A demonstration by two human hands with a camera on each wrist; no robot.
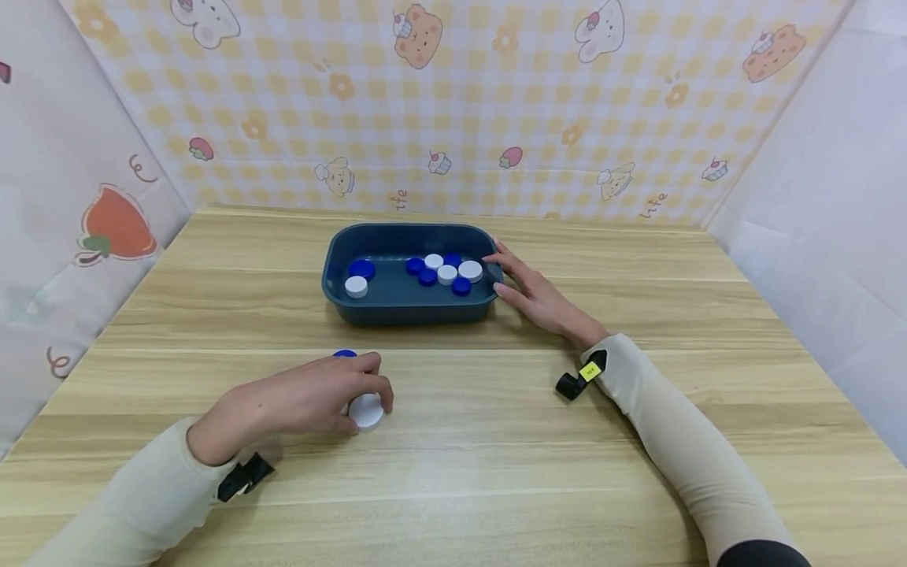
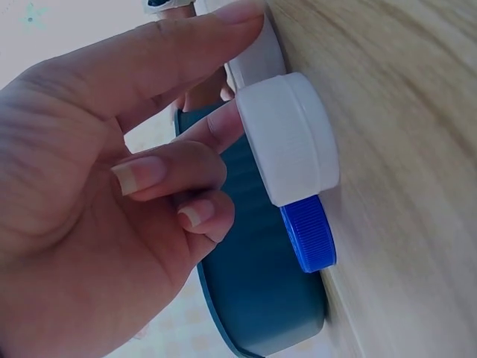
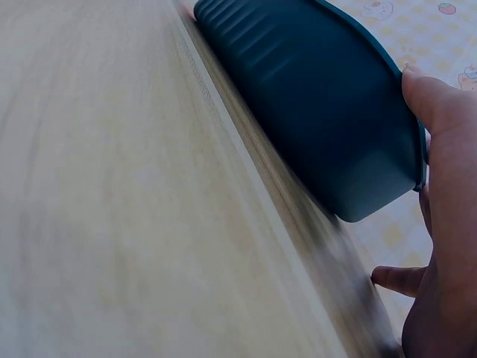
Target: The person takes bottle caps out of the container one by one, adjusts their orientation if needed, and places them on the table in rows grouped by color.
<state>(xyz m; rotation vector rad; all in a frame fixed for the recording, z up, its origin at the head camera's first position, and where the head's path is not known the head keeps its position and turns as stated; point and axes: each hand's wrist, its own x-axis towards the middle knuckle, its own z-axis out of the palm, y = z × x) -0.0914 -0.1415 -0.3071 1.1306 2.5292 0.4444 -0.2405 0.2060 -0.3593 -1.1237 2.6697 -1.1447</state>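
White plastic cap (image 1: 366, 412): pinched between thumb and curled finger of left hand (image 1: 301, 399), on the person's side of the tray. Whether cap is lifted off the table: cannot tell. Left wrist view: 2nd white cap (image 2: 291, 142) stands close by, under the hand; 2 fingers curl toward the palm. Blue cap (image 2: 309, 235) beside the 2nd white cap; contact between them cannot be told.

Tray (image 1: 414, 316): dark teal, rounded corners, sits behind the left hand. Contents: 9 caps, 5 blue and 4 white. At left end, 1 blue cap (image 1: 362, 269) just behind 1 white; toward right end, a loose cluster of 4 blue and 3 white.

Right hand (image 1: 542, 301): partly spread, lightly holds right end of tray by its rim, thumb on near side, a fingertip over the edge.

Surroundings: wood-grain table (image 1: 453, 480); pale sleeves (image 1: 676, 449) on both arms, black strap (image 1: 244, 476) at each wrist. Yellow-and-white checked cloth (image 1: 468, 102) behind, printed with bears and cupcakes.
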